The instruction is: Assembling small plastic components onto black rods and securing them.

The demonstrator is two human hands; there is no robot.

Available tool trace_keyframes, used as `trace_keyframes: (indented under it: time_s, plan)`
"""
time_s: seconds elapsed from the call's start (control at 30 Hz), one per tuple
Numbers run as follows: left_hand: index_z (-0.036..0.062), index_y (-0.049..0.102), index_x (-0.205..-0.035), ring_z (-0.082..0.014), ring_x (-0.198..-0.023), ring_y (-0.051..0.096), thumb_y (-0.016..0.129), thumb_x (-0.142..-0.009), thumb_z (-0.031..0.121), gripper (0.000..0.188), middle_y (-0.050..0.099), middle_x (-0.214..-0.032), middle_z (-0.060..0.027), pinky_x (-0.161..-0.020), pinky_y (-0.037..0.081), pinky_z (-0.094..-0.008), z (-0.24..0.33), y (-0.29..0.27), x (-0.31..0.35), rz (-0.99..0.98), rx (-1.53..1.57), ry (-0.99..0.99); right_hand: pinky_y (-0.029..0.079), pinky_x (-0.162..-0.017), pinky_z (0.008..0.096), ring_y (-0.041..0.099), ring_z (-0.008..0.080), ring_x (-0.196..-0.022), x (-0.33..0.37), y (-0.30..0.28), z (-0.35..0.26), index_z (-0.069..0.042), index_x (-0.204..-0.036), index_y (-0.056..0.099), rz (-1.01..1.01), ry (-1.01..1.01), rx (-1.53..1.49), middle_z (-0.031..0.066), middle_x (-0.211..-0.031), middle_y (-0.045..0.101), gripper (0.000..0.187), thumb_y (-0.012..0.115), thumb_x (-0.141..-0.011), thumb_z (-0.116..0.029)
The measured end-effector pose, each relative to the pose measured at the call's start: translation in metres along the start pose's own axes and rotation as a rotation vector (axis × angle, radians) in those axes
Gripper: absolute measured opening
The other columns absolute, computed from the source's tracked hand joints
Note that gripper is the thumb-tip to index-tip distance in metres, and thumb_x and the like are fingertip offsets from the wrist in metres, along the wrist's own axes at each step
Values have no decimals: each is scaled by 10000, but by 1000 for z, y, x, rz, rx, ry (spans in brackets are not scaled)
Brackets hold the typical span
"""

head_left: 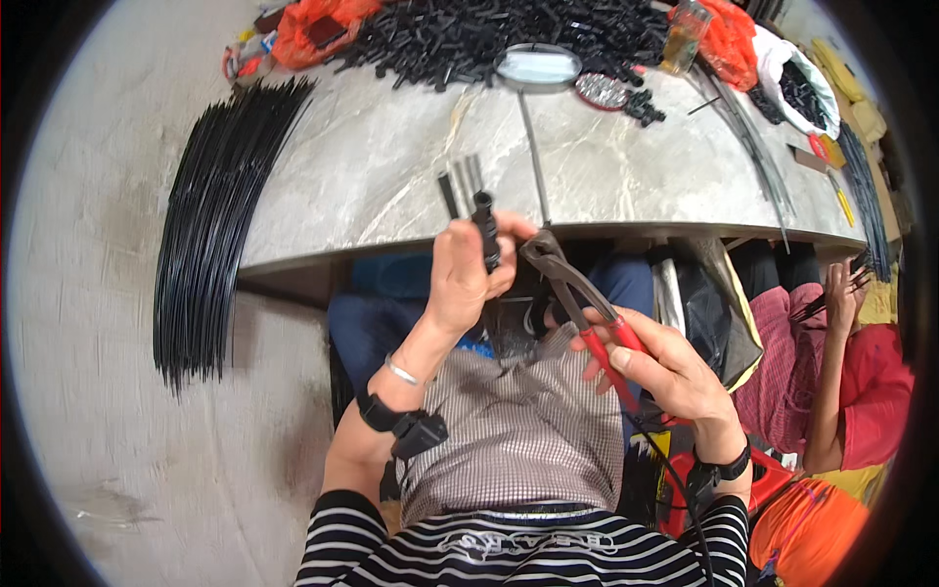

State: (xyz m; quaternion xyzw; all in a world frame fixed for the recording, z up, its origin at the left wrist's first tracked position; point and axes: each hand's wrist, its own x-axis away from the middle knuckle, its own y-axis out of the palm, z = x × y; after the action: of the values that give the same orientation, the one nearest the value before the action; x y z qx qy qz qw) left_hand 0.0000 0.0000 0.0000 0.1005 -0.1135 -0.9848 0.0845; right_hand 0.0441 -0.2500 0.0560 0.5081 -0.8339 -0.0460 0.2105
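My left hand (462, 279) is closed around a short black tubular part (485, 230), just off the near edge of the table. A thin black rod (448, 196) and blurred grey rods stick up from the same hand. My right hand (670, 367) grips the red handles of a pair of pincers (579, 293). The handles are spread somewhat, and the dark jaws point up and left, close beside the left hand's fingers. Whether the jaws touch the tubular part, I cannot tell.
A thick bundle of long black rods (220, 225) overhangs the table's left end. Small black parts (518, 34) are heaped at the back, near an oval dish (538, 68) and a dish of shiny bits (602, 91). A white sack (807, 93) stands back right. Another person's hand (841, 298) is at the right.
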Motion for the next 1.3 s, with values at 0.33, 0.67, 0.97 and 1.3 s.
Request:
trace_keyframes:
  time_s: [0.33, 0.67, 0.97, 1.3]
  plan:
    - [-42, 458, -1301, -77, -412, 284, 254, -858, 767, 944, 296, -495, 42, -416, 258, -250, -1, -17, -6, 156, 139, -60, 466, -759, 452, 549, 391, -879, -98, -77, -19, 28, -1180, 515, 734, -481, 1508, 205, -931, 550, 374, 585, -825, -64]
    - [-116, 517, -1147, -58, -440, 311, 288, -867, 738, 927, 350, -521, 36, -445, 283, -218, -10, -30, 7, 4, 238, -36, 470, -825, 433, 559, 377, -947, -136, -131, -52, 3, -1081, 624, 662, -526, 1627, 201, -988, 593, 302, 637, -792, -83]
    - [-127, 532, -1153, -53, -457, 336, 317, -849, 753, 955, 397, -532, 28, -445, 289, -217, -26, -30, 7, -33, 205, -63, 505, -777, 448, 618, 359, -903, -224, -210, -95, -24, -876, 703, 888, -387, 1580, 171, -884, 632, 130, 675, -770, -94]
    - [-122, 539, -1148, -51, -455, 325, 317, -836, 766, 966, 394, -531, 31, -445, 278, -214, -36, -33, 7, 15, 193, -101, 504, -753, 464, 623, 391, -841, -234, -216, -86, -8, -834, 690, 887, -493, 1535, 187, -851, 637, 121, 627, -776, -94]
